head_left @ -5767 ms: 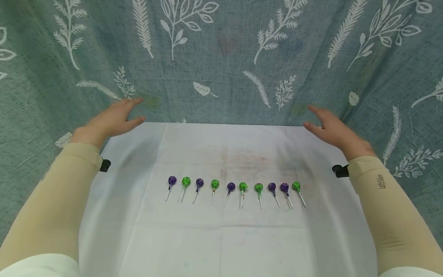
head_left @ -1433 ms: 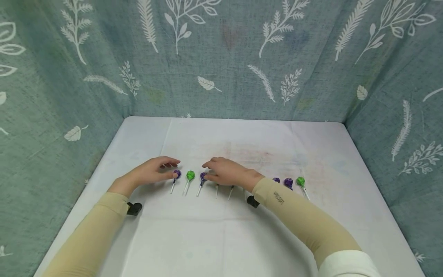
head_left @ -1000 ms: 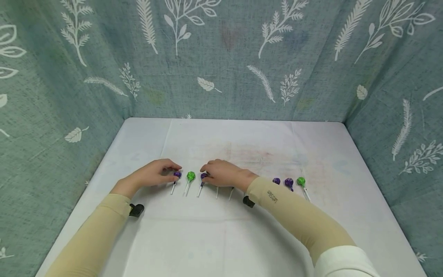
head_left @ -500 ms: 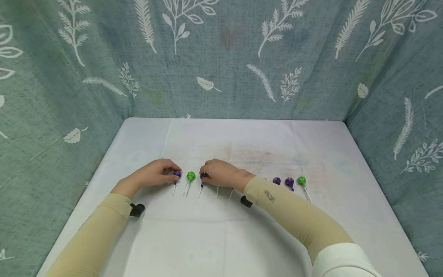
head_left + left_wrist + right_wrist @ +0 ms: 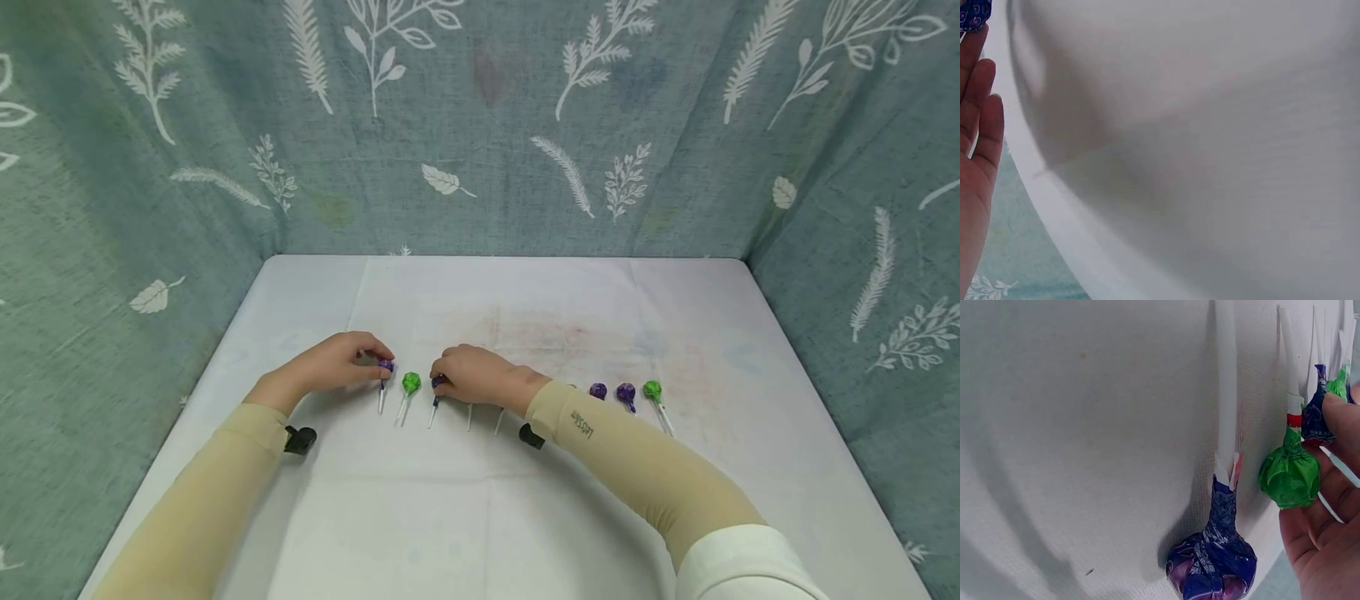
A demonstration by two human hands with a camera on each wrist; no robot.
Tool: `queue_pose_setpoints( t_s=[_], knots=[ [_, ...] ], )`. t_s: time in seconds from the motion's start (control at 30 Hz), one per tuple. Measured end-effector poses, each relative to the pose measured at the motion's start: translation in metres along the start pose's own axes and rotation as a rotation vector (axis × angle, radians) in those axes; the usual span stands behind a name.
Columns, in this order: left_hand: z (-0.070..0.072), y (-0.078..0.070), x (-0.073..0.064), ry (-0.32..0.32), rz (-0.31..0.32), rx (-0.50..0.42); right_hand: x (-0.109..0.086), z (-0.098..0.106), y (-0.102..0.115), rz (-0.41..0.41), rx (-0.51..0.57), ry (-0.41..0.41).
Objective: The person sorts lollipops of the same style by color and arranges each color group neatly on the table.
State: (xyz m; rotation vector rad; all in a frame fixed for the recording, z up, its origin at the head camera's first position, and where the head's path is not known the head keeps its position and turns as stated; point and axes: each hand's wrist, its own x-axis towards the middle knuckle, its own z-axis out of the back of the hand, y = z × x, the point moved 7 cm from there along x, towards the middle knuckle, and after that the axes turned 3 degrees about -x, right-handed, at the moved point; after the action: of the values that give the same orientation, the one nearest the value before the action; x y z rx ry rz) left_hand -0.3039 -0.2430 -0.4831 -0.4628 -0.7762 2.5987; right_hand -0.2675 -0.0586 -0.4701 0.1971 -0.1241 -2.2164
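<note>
At the left end of a row of wrapped lollipops, my left hand [image 5: 341,360] pinches a purple lollipop [image 5: 386,367] by its head, stick pointing toward me. In the left wrist view, that purple lollipop [image 5: 974,15] shows only at the top corner, above the fingertips. My right hand [image 5: 476,372] pinches another purple lollipop [image 5: 438,382] between thumb and fingers, its stick down toward the table. A green lollipop [image 5: 411,382] lies between the two hands. Close by the right hand, its wrist view shows a green lollipop [image 5: 1290,478] and a purple lollipop [image 5: 1213,569].
White cloth covers the table [image 5: 390,533]. Two purple lollipops, one of them [image 5: 626,395], and a green lollipop [image 5: 653,392] lie beyond the right forearm, which hides others in the row. A patterned curtain [image 5: 465,133] stands behind and at both sides.
Both hands came down from the far sides to the row. Over the last second the fingers closed on the two purple lollipops, and the left one has just shifted slightly up and away.
</note>
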Motion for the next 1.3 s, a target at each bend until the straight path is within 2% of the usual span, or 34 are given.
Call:
queue_pose_setpoints(
  t_s=[0.3, 0.53, 0.7, 1.03, 1.3],
  knots=[
    [0.019, -0.005, 0.026, 0.007, -0.05, 0.045, 0.0, -0.001, -0.001, -0.01, 0.014, 0.005],
    [0.027, -0.009, 0.052, 0.024, -0.051, 0.048, 0.002, -0.003, -0.005, -0.013, 0.03, -0.002],
    [0.027, -0.014, 0.07, 0.028, -0.047, 0.039, 0.002, -0.004, -0.006, -0.018, 0.027, -0.002],
    [0.022, -0.029, 0.105, 0.043, -0.103, 0.067, 0.0, -0.007, -0.005, -0.025, 0.006, 0.005],
    [0.026, -0.029, 0.124, -0.005, -0.081, 0.076, -0.002, -0.006, -0.007, -0.038, 0.008, 0.006]
  ],
)
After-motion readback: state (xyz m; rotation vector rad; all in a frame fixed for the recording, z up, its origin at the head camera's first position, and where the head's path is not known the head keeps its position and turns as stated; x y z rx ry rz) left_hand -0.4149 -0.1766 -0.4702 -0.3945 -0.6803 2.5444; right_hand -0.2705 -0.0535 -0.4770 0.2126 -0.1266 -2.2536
